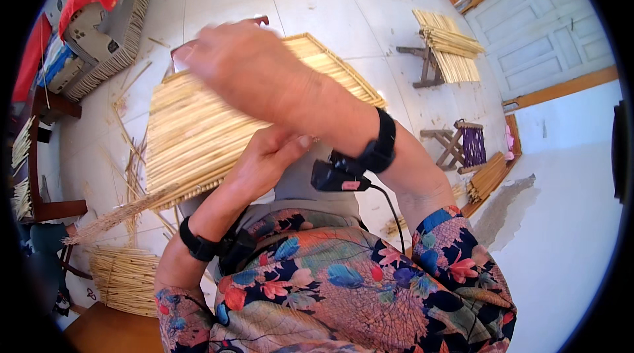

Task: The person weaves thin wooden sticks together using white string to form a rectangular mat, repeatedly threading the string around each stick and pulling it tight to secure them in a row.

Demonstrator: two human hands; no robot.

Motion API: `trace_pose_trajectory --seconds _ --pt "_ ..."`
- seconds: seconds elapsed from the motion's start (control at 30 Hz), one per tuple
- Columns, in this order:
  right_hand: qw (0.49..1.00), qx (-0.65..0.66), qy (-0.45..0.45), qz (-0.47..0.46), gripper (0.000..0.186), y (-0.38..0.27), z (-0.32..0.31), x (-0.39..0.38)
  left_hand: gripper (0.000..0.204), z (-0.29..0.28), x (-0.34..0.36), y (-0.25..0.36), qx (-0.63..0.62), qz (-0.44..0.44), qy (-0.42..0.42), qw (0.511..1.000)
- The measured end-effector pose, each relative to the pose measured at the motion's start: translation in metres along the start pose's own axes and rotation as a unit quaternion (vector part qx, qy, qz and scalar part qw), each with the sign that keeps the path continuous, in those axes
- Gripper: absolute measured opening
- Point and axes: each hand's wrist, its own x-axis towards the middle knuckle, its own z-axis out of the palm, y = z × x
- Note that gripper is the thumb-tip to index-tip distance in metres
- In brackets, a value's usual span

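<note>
Reed mat (198,138) lies approx. 10 o'clock from centre, by the lap. Risk: w/ R forearm crossed over L hand (267,155), arms might bump; cable (395,211) at 4 o'clock could snag; brushy tuft (112,217) at 8–9 might catch if mat shifts. R hand (241,66), 11 o'clock, blurred: can't tell if fingers grip. L thumb's extended, fingertips hidden; grasp n/k. Mat's middle partly covered.
</note>
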Motion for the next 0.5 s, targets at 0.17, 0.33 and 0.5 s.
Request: trace_pose_trajectory --seconds 0.17,0.33,0.5 --pt "0.981 -0.111 -0.059 0.15 0.022 0.044 0.015 -0.007 0.047 0.0 -0.002 0.026 0.004 0.066 0.05 0.997" --pt "0.964 -0.149 -0.046 0.214 0.01 0.054 0.042 -0.003 0.052 0.005 0.006 0.03 -0.137 0.032 0.009 0.99" --pt "0.965 -0.18 -0.05 0.186 0.015 0.049 0.048 0.006 0.061 -0.003 0.019 0.023 -0.184 -0.034 -0.013 0.982"
